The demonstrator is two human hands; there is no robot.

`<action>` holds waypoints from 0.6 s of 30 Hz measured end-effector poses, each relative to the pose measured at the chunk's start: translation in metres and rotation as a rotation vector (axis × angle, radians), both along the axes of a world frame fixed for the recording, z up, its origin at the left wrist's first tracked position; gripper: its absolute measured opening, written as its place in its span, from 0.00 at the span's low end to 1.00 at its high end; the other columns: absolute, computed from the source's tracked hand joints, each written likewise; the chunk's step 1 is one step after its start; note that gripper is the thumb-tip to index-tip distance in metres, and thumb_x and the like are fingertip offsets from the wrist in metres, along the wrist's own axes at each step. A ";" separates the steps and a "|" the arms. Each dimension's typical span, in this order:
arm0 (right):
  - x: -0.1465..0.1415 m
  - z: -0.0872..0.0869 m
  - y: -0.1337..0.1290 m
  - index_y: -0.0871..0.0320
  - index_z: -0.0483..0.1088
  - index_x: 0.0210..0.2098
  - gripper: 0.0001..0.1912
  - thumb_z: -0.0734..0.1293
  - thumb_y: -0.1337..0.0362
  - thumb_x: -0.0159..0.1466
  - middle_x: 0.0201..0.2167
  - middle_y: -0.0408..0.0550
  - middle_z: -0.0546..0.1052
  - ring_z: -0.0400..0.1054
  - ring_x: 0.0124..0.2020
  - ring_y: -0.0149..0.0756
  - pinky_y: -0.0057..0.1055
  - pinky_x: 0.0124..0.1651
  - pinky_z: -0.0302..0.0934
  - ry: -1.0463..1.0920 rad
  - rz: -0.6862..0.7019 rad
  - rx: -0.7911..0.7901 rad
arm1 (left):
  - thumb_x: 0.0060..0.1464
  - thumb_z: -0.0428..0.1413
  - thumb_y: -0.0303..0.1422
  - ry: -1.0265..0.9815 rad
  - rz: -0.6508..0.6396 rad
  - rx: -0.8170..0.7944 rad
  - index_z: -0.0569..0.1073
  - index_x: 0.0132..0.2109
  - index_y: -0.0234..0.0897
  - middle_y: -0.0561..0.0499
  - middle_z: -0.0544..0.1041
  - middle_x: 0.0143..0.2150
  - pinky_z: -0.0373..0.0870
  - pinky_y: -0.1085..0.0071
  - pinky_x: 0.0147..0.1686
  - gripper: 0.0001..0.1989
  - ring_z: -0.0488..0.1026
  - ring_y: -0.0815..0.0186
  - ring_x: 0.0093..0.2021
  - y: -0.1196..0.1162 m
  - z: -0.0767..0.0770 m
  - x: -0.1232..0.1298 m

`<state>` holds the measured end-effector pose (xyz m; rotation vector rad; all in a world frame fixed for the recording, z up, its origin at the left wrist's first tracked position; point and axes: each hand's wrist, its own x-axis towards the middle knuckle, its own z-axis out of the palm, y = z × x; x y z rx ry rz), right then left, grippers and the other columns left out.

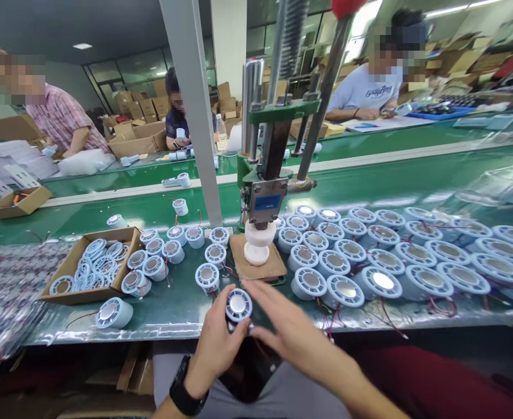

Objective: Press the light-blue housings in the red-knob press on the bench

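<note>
This is a factory assembly workshop. Its landmark is a hand-operated press (267,174) with a thick spring, standing on a green workbench (256,331). To the right of the press are rows of matching light-blue round housings (383,282) with wires; to its left sits an open cardboard box (128,237) of loose blue rings (103,265). Beyond the press, several people work along another green bench (435,131), and stacked cartons (147,107) fill the space behind them.

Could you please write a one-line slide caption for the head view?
Left hand holding a round blue part, right hand open beside it, before a press and similar parts.
</note>
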<state>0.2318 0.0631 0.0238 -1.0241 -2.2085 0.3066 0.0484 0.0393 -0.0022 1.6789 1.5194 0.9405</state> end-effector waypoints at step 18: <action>0.024 0.299 0.189 0.72 0.71 0.47 0.25 0.48 0.62 0.73 0.34 0.49 0.76 0.76 0.31 0.23 0.12 0.31 0.57 0.531 -0.296 0.238 | 0.44 0.66 0.25 -0.356 -0.159 0.084 0.74 0.49 0.31 0.42 0.80 0.48 0.72 0.60 0.51 0.22 0.76 0.55 0.47 0.135 0.048 0.046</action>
